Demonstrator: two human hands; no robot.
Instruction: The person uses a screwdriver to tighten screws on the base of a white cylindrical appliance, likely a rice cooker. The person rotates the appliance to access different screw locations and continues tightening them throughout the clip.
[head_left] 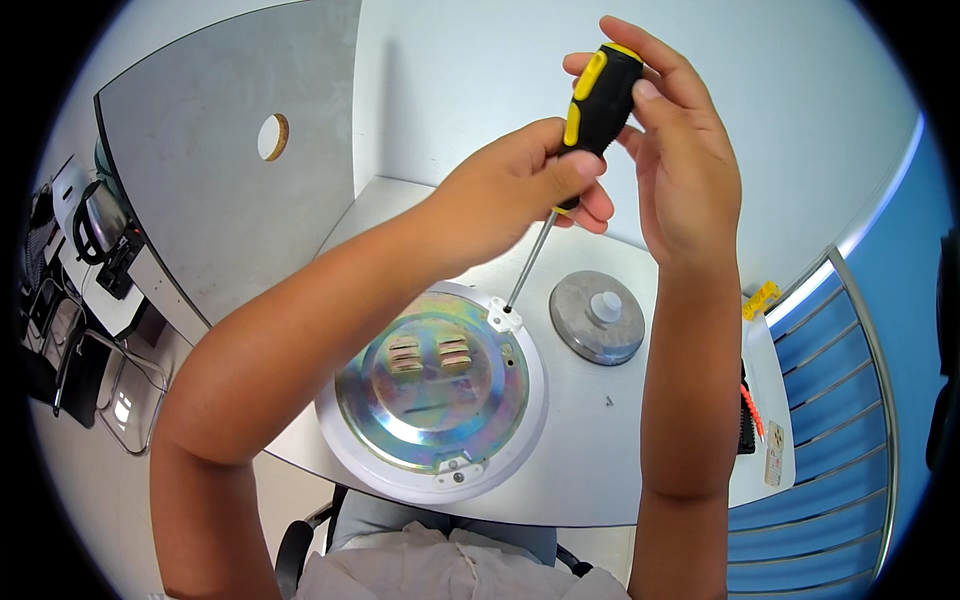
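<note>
The left hand (530, 185) pinches the lower handle of the screwdriver (603, 100), seemingly steadying it; the right hand (690, 150) curls around its top, apparently for twisting. Its tip meets the white bracket (498, 318) at the far-right rim of the round fixture (435, 405) on the bench (590, 450).

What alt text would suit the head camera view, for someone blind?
The left hand and right hand hold a black-and-yellow screwdriver, its tip at a white bracket on the edge of a round metal plate. A gray lid and a tiny screw lie nearby on the table.
</note>
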